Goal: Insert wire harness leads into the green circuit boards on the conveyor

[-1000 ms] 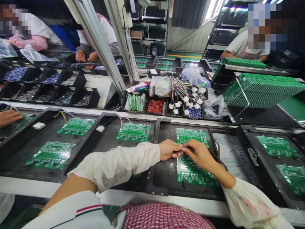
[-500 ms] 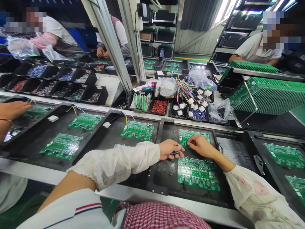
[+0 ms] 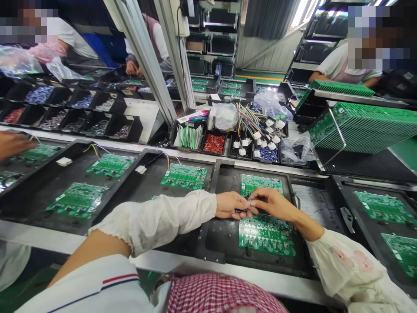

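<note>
Left hand [image 3: 230, 205]: kinda curled round little blue parts [image 3: 240, 211]
Right hand [image 3: 273, 203]: fingertips touching the left's, can't tell if it's gripping anything
Blue parts: in left hand, above black tray [image 3: 219, 237] with two green boards [image 3: 265, 235]

My left hand [image 3: 232, 205] holds small blue parts [image 3: 240, 211] and meets my right hand [image 3: 274, 204] above a black tray [image 3: 221, 239]; two green circuit boards [image 3: 267, 237] lie within it; beyond lie red components [image 3: 214, 143] and white-plugged wires [image 3: 250, 118]; at far right, racked boards [image 3: 368, 126] stand in a row.
</note>
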A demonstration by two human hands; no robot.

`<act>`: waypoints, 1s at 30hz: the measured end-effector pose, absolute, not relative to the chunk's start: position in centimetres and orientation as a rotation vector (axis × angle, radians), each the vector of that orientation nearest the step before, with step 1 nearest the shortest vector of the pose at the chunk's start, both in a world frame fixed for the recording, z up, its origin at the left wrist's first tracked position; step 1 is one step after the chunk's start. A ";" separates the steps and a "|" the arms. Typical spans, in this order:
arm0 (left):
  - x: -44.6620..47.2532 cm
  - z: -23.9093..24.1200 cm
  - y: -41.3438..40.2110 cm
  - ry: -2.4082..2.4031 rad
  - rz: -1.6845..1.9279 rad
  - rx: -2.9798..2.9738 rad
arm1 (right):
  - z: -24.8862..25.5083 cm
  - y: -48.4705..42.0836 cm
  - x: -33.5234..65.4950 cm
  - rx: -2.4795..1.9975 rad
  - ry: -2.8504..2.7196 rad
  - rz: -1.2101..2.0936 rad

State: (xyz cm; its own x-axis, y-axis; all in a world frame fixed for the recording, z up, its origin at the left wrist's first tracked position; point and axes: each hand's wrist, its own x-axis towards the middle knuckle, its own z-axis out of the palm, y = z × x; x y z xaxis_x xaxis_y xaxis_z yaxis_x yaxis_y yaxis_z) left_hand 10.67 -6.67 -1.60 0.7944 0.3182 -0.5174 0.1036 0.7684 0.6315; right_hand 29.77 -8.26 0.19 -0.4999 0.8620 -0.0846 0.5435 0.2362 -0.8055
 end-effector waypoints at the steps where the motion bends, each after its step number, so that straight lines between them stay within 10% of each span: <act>1: 10.8 -1.5 -6.7 0.696 0.139 0.695 | 0.0 -8.3 30.2 -1.337 -2.154 1.085; 30: 12.6 -1.7 -6.9 0.771 0.221 0.791 | -0.9 -8.2 32.3 -1.480 -2.408 0.691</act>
